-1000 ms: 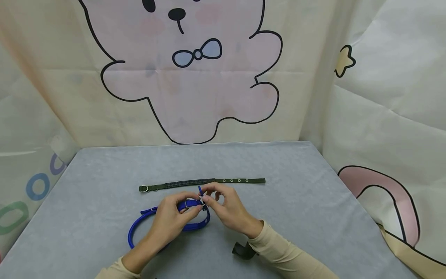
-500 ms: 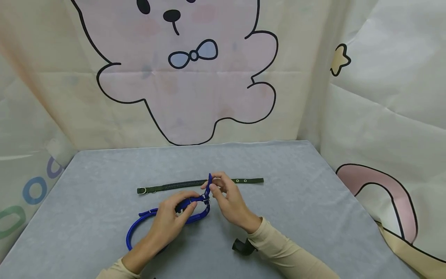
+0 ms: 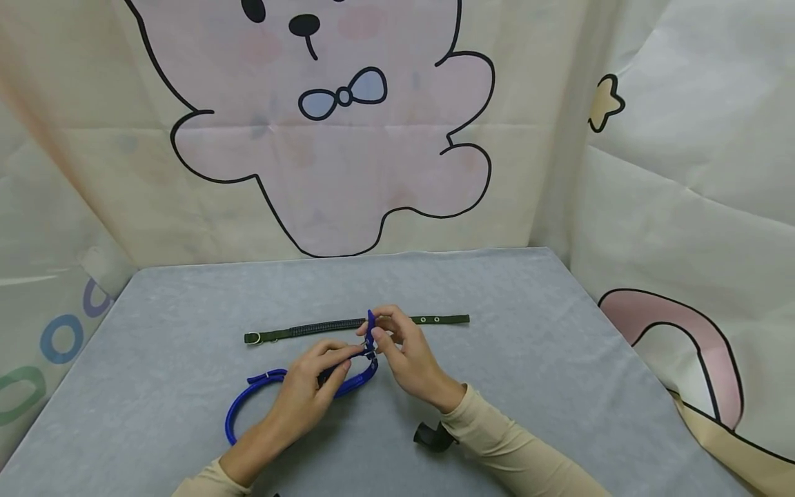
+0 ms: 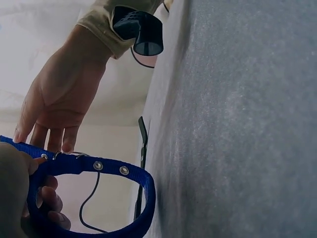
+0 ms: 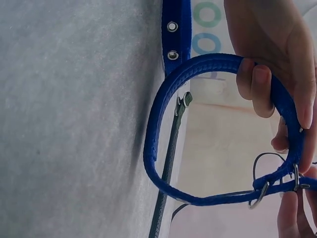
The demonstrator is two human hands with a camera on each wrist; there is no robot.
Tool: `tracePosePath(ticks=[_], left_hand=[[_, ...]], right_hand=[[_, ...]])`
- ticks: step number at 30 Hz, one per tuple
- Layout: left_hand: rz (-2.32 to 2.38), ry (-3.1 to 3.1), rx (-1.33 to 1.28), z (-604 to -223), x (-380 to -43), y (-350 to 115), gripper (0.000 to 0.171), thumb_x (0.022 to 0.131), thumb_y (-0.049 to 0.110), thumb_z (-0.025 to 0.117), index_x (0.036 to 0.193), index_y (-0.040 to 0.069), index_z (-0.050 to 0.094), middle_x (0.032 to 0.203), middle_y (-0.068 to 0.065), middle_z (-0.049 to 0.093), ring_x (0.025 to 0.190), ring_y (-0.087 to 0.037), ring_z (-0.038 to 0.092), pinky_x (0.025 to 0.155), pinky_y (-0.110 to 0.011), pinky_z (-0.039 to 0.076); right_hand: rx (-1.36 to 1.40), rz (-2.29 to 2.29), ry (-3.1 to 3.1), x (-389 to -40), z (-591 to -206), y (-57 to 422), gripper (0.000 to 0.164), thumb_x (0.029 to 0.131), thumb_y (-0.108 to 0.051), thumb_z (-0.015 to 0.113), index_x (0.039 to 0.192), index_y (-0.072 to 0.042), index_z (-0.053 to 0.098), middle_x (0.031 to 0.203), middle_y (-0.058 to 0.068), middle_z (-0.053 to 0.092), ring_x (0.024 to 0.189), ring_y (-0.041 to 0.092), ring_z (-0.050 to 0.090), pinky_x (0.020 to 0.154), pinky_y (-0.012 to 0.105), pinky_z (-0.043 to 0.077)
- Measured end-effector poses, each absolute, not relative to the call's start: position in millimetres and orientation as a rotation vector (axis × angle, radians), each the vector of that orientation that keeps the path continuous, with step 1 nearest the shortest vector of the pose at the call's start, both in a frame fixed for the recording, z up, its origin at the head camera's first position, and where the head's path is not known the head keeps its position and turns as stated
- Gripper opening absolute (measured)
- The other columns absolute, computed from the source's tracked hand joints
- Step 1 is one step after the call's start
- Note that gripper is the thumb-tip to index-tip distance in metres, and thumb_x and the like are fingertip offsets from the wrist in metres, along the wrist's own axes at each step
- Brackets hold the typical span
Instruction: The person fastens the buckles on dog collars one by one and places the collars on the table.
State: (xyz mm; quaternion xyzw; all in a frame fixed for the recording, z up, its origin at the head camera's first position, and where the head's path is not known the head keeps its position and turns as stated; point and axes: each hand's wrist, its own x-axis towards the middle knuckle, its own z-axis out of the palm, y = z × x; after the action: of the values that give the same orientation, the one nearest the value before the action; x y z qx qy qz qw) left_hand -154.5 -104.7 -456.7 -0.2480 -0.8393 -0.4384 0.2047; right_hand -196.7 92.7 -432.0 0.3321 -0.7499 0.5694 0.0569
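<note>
A blue collar [image 3: 357,382] is bent into a ring between my hands, above the table. My left hand [image 3: 310,386] pinches its padded band close to the metal buckle [image 5: 296,176]. With thumb and fingers, my right hand [image 3: 410,359] grips the strap end, which points upward past the buckle in the head view. A metal D-ring [image 5: 260,196] hangs beside the buckle in the right wrist view. Eyelets [image 4: 124,170] dot the band in the left wrist view. Another blue collar [image 3: 229,417] lies curved on the table, partly hidden by my left arm.
Behind my hands a dark green collar [image 3: 326,326] lies stretched across the grey cloth-covered table [image 3: 528,386]. A black wrist camera [image 4: 143,32] sits at my right cuff. Printed fabric walls [image 3: 348,179] stand at the back and both sides.
My right hand has risen slightly, drawing more of the blue strap end up through the buckle. My left fingers have shifted along the band toward the buckle. The green collar stays put.
</note>
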Motion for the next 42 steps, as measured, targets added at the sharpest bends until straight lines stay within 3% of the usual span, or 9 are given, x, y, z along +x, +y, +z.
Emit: tracePosePath(ticks=[5, 10, 15, 22, 29, 33, 36, 42], left_hand=[[-1.244, -2.34, -0.708, -458.2, -155.7, -105.8, 0.028, 0.099, 0.006, 0.063, 0.123, 0.017, 0.074, 0.107, 0.005, 0.068, 0.083, 0.0, 0.054, 0.069, -0.022, 0.047], [-1.329, -2.348, -0.686, -457.5, -156.7, -107.9, 0.028, 0.1, 0.007, 0.062, 0.125, 0.016, 0.072, 0.112, 0.002, 0.069, 0.088, -0.003, 0.057, 0.071, -0.023, 0.049], [-1.5, -2.373, -0.627, -452.3, -155.5, -111.1, 0.028, 0.098, 0.011, 0.066, 0.126, 0.011, 0.07, 0.122, -0.003, 0.071, 0.107, -0.011, 0.066, 0.087, -0.026, 0.056], [-1.721, -2.391, -0.528, -451.1, -156.6, -114.4, 0.028, 0.097, 0.015, 0.069, 0.125, 0.01, 0.068, 0.118, -0.008, 0.072, 0.095, -0.009, 0.067, 0.078, -0.024, 0.055], [-1.706, -2.386, -0.445, -450.0, -158.5, -113.7, 0.029, 0.097, 0.019, 0.07, 0.124, 0.013, 0.069, 0.121, -0.003, 0.073, 0.111, -0.012, 0.068, 0.094, -0.024, 0.053], [-1.755, -2.366, -0.407, -448.9, -158.0, -113.6, 0.027, 0.095, 0.018, 0.072, 0.122, 0.013, 0.071, 0.117, -0.004, 0.075, 0.103, -0.01, 0.07, 0.085, -0.023, 0.055], [-1.769, -2.347, -0.385, -448.4, -157.7, -113.6, 0.026, 0.094, 0.017, 0.073, 0.12, 0.012, 0.072, 0.114, -0.005, 0.076, 0.096, -0.006, 0.07, 0.08, -0.023, 0.056], [-1.77, -2.328, -0.353, -447.0, -157.8, -114.1, 0.024, 0.093, 0.013, 0.074, 0.116, 0.01, 0.074, 0.113, -0.006, 0.076, 0.097, -0.006, 0.071, 0.08, -0.023, 0.057]], right_hand=[[1.033, 1.687, -2.295, -196.5, -432.0, 93.1, 0.02, 0.106, -0.007, 0.05, 0.125, -0.008, 0.058, 0.114, 0.014, 0.071, 0.104, 0.033, 0.067, 0.079, 0.032, 0.056], [1.064, 1.564, -2.376, -195.6, -431.8, 95.1, 0.026, 0.105, -0.011, 0.055, 0.128, -0.009, 0.065, 0.122, 0.01, 0.071, 0.111, 0.024, 0.066, 0.084, 0.032, 0.057], [1.13, 1.456, -2.355, -197.5, -433.6, 94.5, 0.025, 0.102, -0.01, 0.06, 0.125, -0.007, 0.069, 0.122, 0.008, 0.072, 0.109, 0.02, 0.066, 0.083, 0.028, 0.057], [1.169, 1.379, -2.316, -199.0, -435.7, 93.8, 0.025, 0.099, -0.008, 0.064, 0.123, -0.005, 0.068, 0.118, 0.009, 0.072, 0.104, 0.021, 0.066, 0.079, 0.026, 0.057], [1.174, 1.206, -2.3, -200.3, -438.1, 94.6, 0.024, 0.098, -0.006, 0.065, 0.122, -0.009, 0.063, 0.113, 0.006, 0.07, 0.099, 0.016, 0.066, 0.074, 0.02, 0.055], [1.218, 1.112, -2.254, -201.8, -438.8, 94.9, 0.02, 0.098, -0.005, 0.065, 0.117, -0.01, 0.065, 0.111, 0.005, 0.07, 0.093, 0.013, 0.065, 0.073, 0.016, 0.052], [1.25, 1.063, -2.242, -202.8, -438.9, 95.5, 0.024, 0.099, -0.006, 0.064, 0.122, -0.012, 0.066, 0.112, 0.004, 0.071, 0.091, 0.01, 0.065, 0.074, 0.014, 0.052], [1.282, 1.018, -2.222, -203.5, -438.0, 97.5, 0.027, 0.101, -0.003, 0.059, 0.124, -0.013, 0.07, 0.11, 0.005, 0.067, 0.089, 0.011, 0.063, 0.074, 0.018, 0.052]])
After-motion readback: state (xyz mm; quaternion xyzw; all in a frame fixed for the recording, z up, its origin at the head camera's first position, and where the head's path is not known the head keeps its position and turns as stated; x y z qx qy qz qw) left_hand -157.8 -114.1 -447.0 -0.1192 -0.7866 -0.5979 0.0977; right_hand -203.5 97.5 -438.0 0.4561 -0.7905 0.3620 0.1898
